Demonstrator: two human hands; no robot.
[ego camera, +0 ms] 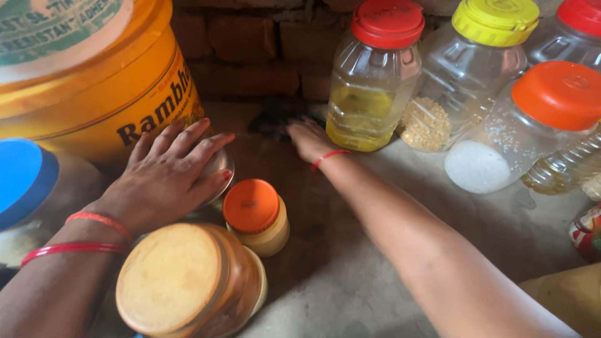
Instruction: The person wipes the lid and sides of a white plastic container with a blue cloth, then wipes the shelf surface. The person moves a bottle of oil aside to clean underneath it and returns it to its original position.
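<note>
**Steel lid under one palm, dark bundle at the other's fingertips**

Steel shows at the edge of a round lid (220, 170) on which the left hand (166, 178) lies flat, fingers spread and pressing down rather than gripping; most of the lid is hidden beneath the palm. It sits at the foot of a big yellow tub (94, 81) at the rear left. The right hand (308, 139) reaches across to the back of the grey floor (350, 263), its fingers stretched toward a small dark thing (275, 116) lying against the brick wall (250, 50); whether the fingers have closed on it I cannot tell, since the fingertips are lost in shadow.

Just beside the left hand stands a little jar with an orange cap (253, 213), and in front of that a brown jar with a tan lid (181, 281). A blue-lidded container (25, 181) shows at the left edge.

To the right of the reaching hand stands a clear bottle of yellow oil with a red cap (372, 81). Next to it are a yellow-capped jar of pale lentils (463, 75) and an orange-capped jar holding white grains (519, 138).
</note>
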